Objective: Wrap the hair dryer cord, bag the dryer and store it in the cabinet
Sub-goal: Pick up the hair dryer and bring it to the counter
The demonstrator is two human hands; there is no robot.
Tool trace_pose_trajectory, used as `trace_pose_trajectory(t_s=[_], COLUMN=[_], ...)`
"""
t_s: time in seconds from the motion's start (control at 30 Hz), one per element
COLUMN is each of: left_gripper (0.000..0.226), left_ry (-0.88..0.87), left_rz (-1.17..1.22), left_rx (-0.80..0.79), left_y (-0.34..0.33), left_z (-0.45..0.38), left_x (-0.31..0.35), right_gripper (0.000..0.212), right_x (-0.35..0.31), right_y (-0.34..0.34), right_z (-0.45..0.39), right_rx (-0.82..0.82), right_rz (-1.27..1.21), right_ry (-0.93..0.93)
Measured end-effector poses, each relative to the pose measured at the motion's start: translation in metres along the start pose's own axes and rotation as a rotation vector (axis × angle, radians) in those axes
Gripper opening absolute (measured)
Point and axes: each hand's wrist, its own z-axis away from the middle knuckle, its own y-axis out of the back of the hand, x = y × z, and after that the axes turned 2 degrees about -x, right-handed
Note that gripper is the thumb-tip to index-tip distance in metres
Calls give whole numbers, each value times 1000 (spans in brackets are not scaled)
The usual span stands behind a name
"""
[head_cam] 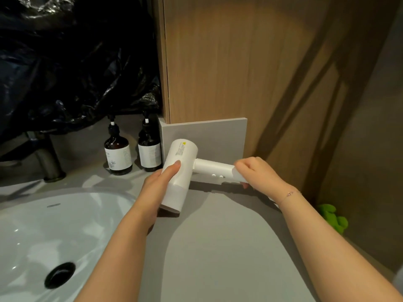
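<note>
A white hair dryer (pixel 182 162) is held just above the grey counter (pixel 218 247), its barrel pointing toward me and its handle (pixel 214 168) sticking out to the right. My left hand (pixel 160 184) grips the barrel from the left side, thumb on top. My right hand (pixel 257 173) is closed around the end of the handle. The cord is hidden under my right hand and wrist; only a dark shadow shows beneath the handle. No bag is in view.
A white sink (pixel 54 240) with a dark drain lies at the left, a faucet (pixel 49 158) behind it. Two brown pump bottles (pixel 117 151) (pixel 149 149) stand beside a wooden cabinet panel (pixel 229 62). Black plastic sheeting (pixel 65 62) hangs at the upper left. A green object (pixel 331 216) sits past the counter's right edge.
</note>
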Motion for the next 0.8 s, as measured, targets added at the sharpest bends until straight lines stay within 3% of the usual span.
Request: trace_pose_trajectory(t_s=[0.17,0.3,0.43,0.63,0.8], left_gripper=[40,37,27,43,48], left_ry=[3,-33,-69,-50,-6], left_rz=[-13,5,28,111,215], left_rx=[37,95,92,205,256], left_y=[3,-2,-12,-29,-37], left_z=[6,11,16,15,16], left_x=[2,9,14,2,-7], right_gripper=[48,55,47,44,26], right_x=[-1,-3,-3,-16,-24], right_y=[-5,-10,-9,-21,-30], right_z=[1,1,4,11,9], right_rx=[-34,86,194,297,247], right_rz=[-36,-78,-80,-67,-64], right_ry=[40,39,9,1,27])
